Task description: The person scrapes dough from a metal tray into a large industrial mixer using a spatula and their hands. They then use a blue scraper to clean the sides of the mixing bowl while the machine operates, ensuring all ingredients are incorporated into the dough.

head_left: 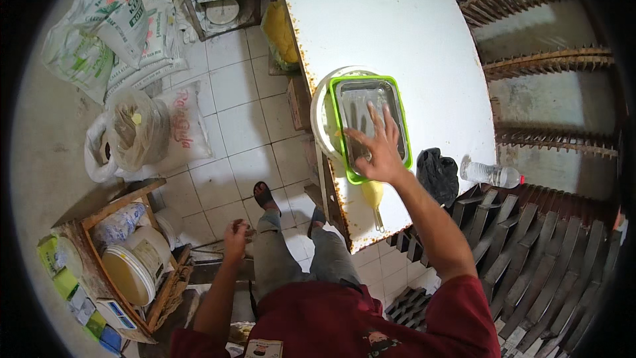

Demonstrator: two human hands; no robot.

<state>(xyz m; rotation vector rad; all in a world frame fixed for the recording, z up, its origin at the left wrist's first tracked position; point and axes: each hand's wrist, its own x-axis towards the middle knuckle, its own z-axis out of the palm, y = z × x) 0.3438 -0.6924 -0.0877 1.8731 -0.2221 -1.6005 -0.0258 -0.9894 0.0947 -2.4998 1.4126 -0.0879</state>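
Note:
Over a shallow rectangular tray with a bright green rim and a grey metal-looking inside, my right hand is spread with its fingers apart. The fingertips are above the tray's inside; whether they touch it I cannot tell. Under the tray's left side shows a round white rim. A yellow object with a thin wire-like handle lies by the tray's near edge, below my right wrist. My left hand hangs away from the table, its fingers loosely bent and nothing visible in it.
The white table has rusty edges. A black plastic bag and a clear bottle with a red cap lie right of my forearm. Dark metal racks stand at right. Sacks and a wooden shelf with buckets occupy the left.

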